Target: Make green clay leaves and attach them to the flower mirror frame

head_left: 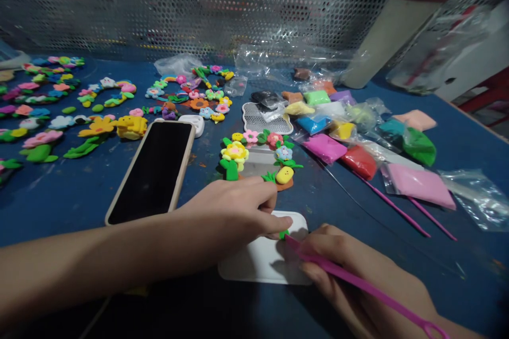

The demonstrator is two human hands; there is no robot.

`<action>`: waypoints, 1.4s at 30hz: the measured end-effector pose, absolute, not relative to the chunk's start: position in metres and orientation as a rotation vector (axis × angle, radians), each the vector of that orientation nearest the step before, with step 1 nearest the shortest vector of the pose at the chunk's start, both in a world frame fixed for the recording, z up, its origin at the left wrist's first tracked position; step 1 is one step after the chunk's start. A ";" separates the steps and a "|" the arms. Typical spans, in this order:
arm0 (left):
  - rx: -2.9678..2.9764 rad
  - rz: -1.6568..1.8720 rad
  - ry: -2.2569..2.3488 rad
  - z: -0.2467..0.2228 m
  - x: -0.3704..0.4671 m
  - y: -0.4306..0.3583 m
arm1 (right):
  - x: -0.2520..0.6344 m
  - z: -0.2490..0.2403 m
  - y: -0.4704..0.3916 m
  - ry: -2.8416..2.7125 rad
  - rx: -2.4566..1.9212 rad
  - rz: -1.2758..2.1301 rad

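My left hand (234,212) rests on a white plastic board (258,265), its thumb and fingertips pinching a tiny green clay piece (283,234) against the board. My right hand (358,280) holds a pink plastic sculpting tool (358,283), whose tip touches the green piece. Just beyond my left hand lies a small mirror frame (258,161) decorated with clay flowers, a cactus and a yellow pineapple.
A phone (153,169) lies screen-up at centre left. Several finished clay flowers (99,127) cover the left of the blue table (457,254). Bags of coloured clay (417,183) and two pink tools (397,212) lie at the right. A perforated metal wall (199,5) stands behind.
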State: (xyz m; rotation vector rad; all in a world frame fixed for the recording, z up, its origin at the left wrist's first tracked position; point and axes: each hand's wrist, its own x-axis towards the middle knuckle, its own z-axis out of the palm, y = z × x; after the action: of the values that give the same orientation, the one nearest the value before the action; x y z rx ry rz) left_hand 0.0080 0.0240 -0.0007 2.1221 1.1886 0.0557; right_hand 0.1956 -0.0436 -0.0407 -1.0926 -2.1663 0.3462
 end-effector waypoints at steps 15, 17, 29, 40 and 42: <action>2.164 0.059 1.200 -0.002 0.009 0.022 | 0.197 -0.025 -0.047 -2.216 -1.064 0.424; 2.151 0.053 1.210 0.000 0.010 0.021 | 0.198 -0.024 -0.048 -2.224 -1.074 0.412; 2.114 0.088 1.214 -0.005 0.008 0.023 | 0.196 -0.019 -0.044 -2.234 -1.072 0.481; 2.081 0.058 1.243 -0.003 0.010 0.021 | 0.193 -0.028 -0.045 -2.221 -1.085 0.406; 2.097 0.055 1.238 -0.003 0.010 0.021 | 0.196 -0.028 -0.045 -2.235 -1.090 0.425</action>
State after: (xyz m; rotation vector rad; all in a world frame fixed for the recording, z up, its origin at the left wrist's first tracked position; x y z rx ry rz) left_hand 0.0102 0.0213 -0.0028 2.0967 1.2383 0.0553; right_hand 0.1957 -0.0452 -0.0280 -1.0897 -2.2348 0.4250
